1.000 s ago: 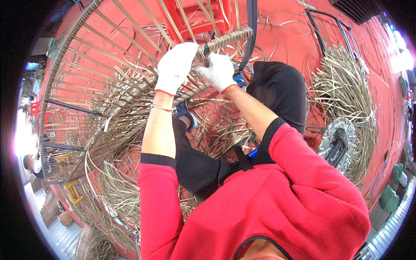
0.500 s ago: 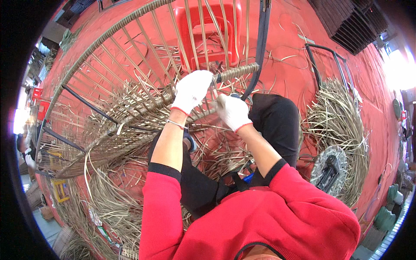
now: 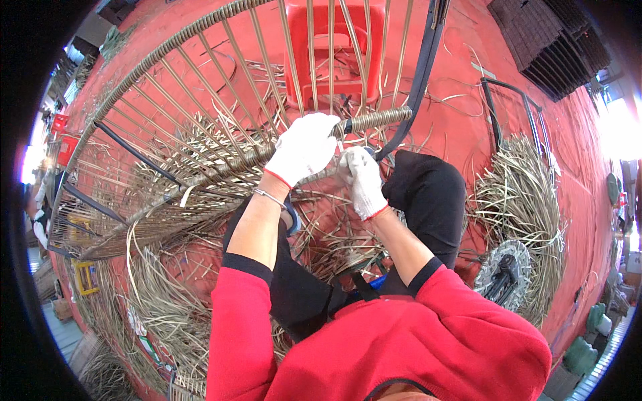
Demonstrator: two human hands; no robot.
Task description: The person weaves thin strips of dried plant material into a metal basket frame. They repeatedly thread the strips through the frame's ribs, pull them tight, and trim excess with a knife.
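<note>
A partly woven chair frame (image 3: pixel 223 175) with a dark metal frame leans across my legs, its rails wound with tan strip. My left hand (image 3: pixel 303 148), in a white knitted glove, is closed round the wrapped rail near the bare dark stretch of bar. Just right of it, my gloved right hand (image 3: pixel 363 179) has its fingers curled in a pinch, close below the rail's wrapped end (image 3: pixel 378 120). A short pale strip (image 3: pixel 340 144) shows between the two hands and runs to the right fingertips. The palms hide most of what each hand grips.
A red plastic stool (image 3: pixel 334 57) stands behind the frame's spokes. Bundles of tan strips (image 3: pixel 521 200) lie on the right beside a round grey object (image 3: pixel 503 273); more strips (image 3: pixel 167 301) litter the red floor. Dark brown stacked panels (image 3: pixel 552 43) stand at the far right.
The frame and stool appear shifted slightly right in the picture. My right hand has turned more upright, with its curled fingers nearer the rail; my left hand keeps its hold.
</note>
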